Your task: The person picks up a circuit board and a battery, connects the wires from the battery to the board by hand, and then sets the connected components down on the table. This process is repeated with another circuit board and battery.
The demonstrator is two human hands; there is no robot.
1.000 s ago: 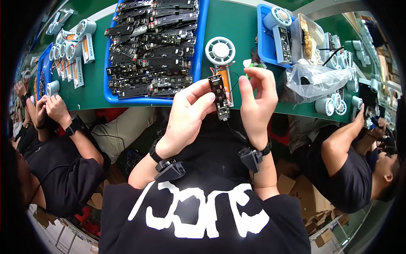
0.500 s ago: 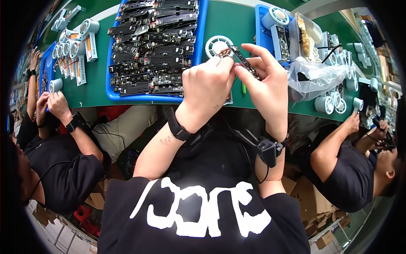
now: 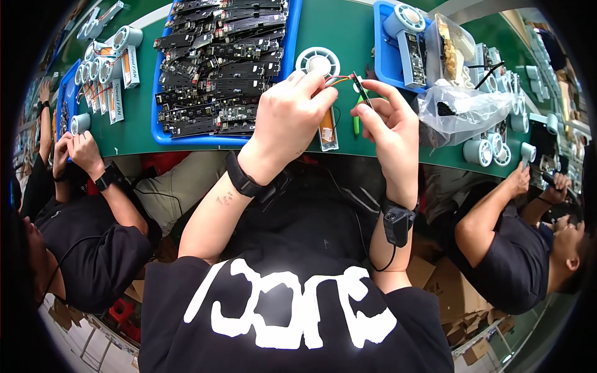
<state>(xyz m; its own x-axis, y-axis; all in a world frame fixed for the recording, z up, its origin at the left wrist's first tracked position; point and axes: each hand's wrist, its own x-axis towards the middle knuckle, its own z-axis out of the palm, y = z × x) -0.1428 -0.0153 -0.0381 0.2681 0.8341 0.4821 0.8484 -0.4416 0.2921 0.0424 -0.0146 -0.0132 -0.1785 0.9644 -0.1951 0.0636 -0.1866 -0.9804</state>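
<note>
A narrow black circuit board point(image 3: 360, 89) is pinched between the thumb and fingers of my right hand point(image 3: 395, 127), tilted and seen nearly edge-on. Thin coloured wires point(image 3: 339, 79) run from its top end toward my left hand point(image 3: 289, 112), whose fingers are closed around them; the fingertips are partly hidden. Beneath lies a pale blue handheld fan point(image 3: 318, 53), its round head beyond my left hand. The open handle point(image 3: 328, 132) comes toward me with an orange battery in it. Between my hands, a green stick-like tool point(image 3: 357, 121) rests on the table.
A blue tray point(image 3: 163, 133) piled with circuit boards stands left. At right are another blue tray point(image 3: 380, 46), a clear plastic box point(image 3: 444, 50), a plastic bag point(image 3: 463, 115) and several fans point(image 3: 477, 151). Co-workers sit on both sides of the green table point(image 3: 398, 152).
My hands have moved apart, stretching the wires between them into view. The circuit board has turned more edge-on, and the battery in the fan handle now shows.
</note>
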